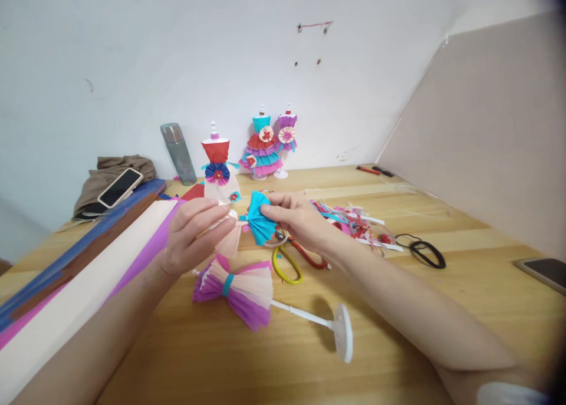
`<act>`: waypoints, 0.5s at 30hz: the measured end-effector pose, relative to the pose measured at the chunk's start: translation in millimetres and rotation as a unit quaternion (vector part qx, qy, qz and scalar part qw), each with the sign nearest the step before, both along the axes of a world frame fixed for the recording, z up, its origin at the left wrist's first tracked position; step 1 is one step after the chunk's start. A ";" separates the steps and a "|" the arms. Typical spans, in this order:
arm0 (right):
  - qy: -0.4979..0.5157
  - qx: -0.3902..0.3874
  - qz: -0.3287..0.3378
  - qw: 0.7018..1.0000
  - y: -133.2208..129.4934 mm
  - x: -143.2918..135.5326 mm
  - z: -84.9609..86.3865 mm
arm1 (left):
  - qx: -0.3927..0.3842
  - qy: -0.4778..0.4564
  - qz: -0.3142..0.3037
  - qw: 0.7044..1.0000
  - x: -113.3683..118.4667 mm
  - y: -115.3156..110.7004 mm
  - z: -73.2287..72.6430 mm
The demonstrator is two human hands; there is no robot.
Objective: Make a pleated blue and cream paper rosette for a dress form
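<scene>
Pinched in my right hand (294, 216) is a fan of pleated turquoise paper (260, 219). My left hand (194, 231) is closed on a pale cream pleated piece (230, 240), whose narrow end meets the turquoise fan between the hands. Below them, a small mannequin lies on its side, wearing a purple and cream paper dress (241, 293) with a turquoise band; its white round base (344, 333) points right. Scissors with yellow and red handles (287, 266) lie just under my right hand.
Three dressed mannequins (216, 163) stand by the wall near a bottle (178, 153). Long coloured paper sheets (97, 269), a phone (120, 188) and brown cloth (91, 187) are at left. Paper scraps (354, 222), a black cord (427, 254) and another phone (546, 272) lie right.
</scene>
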State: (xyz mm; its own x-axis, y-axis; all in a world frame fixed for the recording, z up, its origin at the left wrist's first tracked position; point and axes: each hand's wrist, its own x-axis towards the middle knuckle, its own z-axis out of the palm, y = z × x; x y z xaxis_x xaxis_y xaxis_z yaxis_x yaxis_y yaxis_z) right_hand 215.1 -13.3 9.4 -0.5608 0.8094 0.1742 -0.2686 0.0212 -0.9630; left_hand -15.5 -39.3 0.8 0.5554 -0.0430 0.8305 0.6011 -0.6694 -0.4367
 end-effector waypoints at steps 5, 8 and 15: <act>-0.013 0.004 -0.025 1.000 3.6 2.3 -1.6 | -0.010 -0.088 0.038 0.995 -1.1 10.4 -6.1; -0.018 0.023 -0.029 0.999 5.6 2.5 -2.1 | -0.123 -0.219 0.068 0.966 1.3 11.5 -6.2; -0.034 0.067 -0.078 0.994 5.6 -0.3 -1.6 | -0.457 -0.503 -0.021 0.733 14.8 4.9 3.8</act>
